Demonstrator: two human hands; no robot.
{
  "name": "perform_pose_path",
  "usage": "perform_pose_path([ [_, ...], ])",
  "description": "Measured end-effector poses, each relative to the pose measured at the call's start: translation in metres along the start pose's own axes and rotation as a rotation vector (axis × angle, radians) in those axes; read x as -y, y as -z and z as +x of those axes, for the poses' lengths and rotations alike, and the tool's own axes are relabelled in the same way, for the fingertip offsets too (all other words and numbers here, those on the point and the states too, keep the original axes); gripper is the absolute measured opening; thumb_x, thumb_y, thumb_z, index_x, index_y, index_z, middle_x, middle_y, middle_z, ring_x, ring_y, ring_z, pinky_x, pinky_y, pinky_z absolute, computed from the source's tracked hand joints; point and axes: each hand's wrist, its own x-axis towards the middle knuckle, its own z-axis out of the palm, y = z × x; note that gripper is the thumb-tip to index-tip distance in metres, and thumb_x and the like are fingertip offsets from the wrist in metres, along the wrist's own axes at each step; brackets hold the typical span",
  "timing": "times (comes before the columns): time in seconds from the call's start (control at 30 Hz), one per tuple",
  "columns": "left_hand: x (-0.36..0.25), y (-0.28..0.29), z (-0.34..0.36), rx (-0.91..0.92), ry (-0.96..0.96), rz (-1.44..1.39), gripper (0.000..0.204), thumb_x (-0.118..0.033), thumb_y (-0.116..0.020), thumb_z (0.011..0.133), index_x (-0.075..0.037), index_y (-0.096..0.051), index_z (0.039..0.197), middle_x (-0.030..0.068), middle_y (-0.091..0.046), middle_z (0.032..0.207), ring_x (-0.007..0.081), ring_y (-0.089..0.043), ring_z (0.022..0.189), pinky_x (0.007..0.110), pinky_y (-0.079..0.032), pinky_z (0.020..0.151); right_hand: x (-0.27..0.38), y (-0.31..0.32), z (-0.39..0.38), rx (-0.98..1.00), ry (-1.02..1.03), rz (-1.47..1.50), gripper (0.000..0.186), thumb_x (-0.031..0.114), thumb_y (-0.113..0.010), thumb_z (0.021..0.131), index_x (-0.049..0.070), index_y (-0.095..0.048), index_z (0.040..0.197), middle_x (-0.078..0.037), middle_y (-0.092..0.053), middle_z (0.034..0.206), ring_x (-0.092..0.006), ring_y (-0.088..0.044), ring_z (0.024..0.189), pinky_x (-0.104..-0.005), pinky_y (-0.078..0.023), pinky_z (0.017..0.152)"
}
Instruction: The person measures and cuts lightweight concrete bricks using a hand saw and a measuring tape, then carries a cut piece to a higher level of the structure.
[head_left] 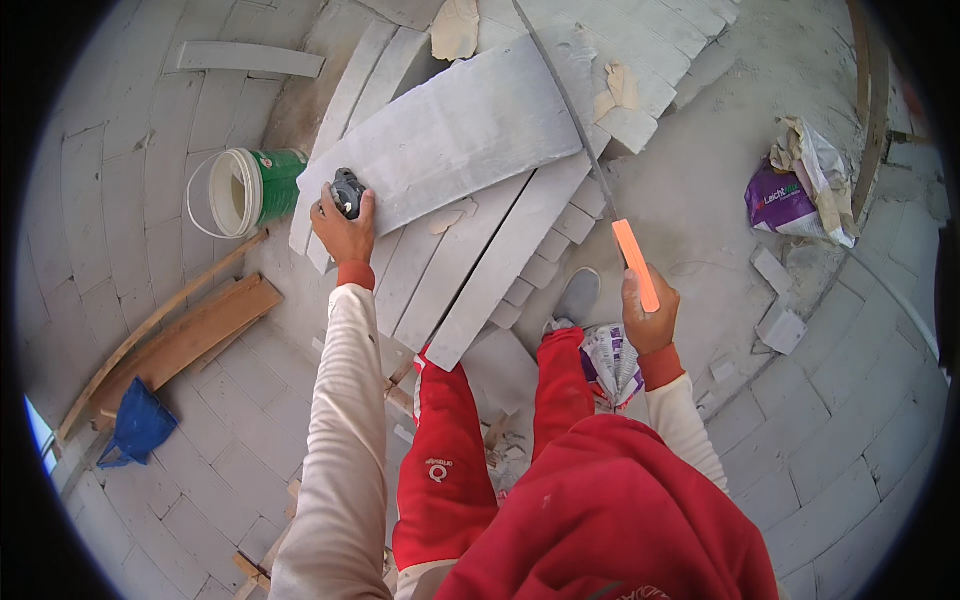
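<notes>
A long pale grey block (470, 130) lies slantwise on top of a stack of similar blocks. At its left end my left hand (345, 228) is closed around a small black tool (348, 193) that looks like a tape measure. My right hand (655, 310) grips the orange handle (637, 265) of a handsaw. Its long thin blade (563, 90) is seen nearly edge-on and passes across the block's right end. Whether the teeth touch the block cannot be made out.
A white and green bucket (275, 187) stands left of the stack. Wooden boards (190, 345) and a blue bag (140, 425) lie further left. On the right are a torn purple and white sack (790, 195) and broken block pieces (780, 325). Rubble lies between my legs.
</notes>
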Motion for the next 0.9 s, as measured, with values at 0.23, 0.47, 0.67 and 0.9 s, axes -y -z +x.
perform_pose_path([
  [0.23,-0.012,0.010,-0.147,0.020,-0.016,0.021,0.081,-0.034,-0.087,0.080,-0.005,-0.048,0.145,0.0286,-0.043,0.141,0.0463,-0.044,0.132,0.053,-0.038,0.112,-0.001,0.001,0.001,-0.039,0.012,0.055,0.026,0.021,-0.066,0.099,0.002,-0.058,0.083,-0.015,-0.053,0.063,-0.0335,-0.052,0.052,-0.0371,-0.044,0.053],
  [0.47,0.009,-0.012,-0.228,0.150,0.095,0.009,0.086,-0.034,-0.086,0.081,-0.004,-0.042,0.149,0.0296,-0.042,0.143,0.0477,-0.043,0.133,0.054,-0.036,0.114,0.005,0.004,0.004,0.004,0.001,0.057,0.027,0.022,-0.066,0.098,0.003,-0.057,0.082,-0.014,-0.053,0.061,-0.0343,-0.051,0.051,-0.0376,-0.044,0.052],
  [0.67,-0.055,0.016,-0.175,0.212,-0.171,0.110,0.096,-0.031,-0.089,0.075,-0.010,-0.039,0.154,0.0256,-0.035,0.156,0.0452,-0.037,0.143,0.059,-0.028,0.118,0.000,0.003,0.003,-0.033,-0.006,0.045,0.025,0.020,-0.066,0.098,0.003,-0.057,0.082,-0.014,-0.053,0.060,-0.0337,-0.054,0.050,-0.0389,-0.045,0.052],
  [0.9,-0.195,-0.003,-0.013,0.405,-0.596,0.220,0.136,-0.044,-0.098,0.054,-0.019,-0.021,0.164,0.0223,-0.017,0.168,0.0435,-0.021,0.154,0.068,-0.022,0.119,0.010,-0.005,0.002,-0.035,0.022,0.039,0.024,0.020,-0.064,0.099,0.002,-0.058,0.084,-0.015,-0.057,0.063,-0.0348,-0.059,0.053,-0.0395,-0.046,0.053],
])
